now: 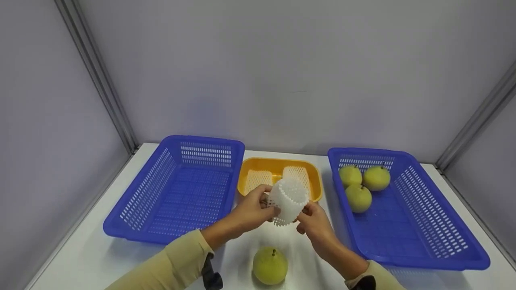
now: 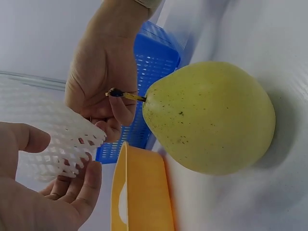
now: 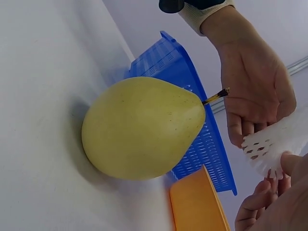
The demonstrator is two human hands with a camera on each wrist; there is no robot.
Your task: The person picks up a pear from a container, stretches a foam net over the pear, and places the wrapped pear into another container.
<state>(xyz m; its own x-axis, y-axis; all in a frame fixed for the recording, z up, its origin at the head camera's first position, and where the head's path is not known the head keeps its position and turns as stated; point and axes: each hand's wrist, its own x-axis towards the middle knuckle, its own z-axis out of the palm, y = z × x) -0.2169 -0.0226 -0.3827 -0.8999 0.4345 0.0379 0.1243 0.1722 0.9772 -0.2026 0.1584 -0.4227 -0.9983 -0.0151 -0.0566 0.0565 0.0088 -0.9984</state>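
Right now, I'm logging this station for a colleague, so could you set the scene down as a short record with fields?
left hand: holds the white foam net
right hand: pinches the net's edge
loose pear: upright on the white table, stem up, in neither hand
orange tray: between the baskets, holding more foam nets
right blue basket: three pears grouped toward its far left corner
left blue basket: slotted sides

Left hand and right hand near each other, both gripping.
The left thumb opposes its curled fingers; the right fingers bend in a pinch. Forearms slant inward from either side, pale sleeves ending above bare wrists.
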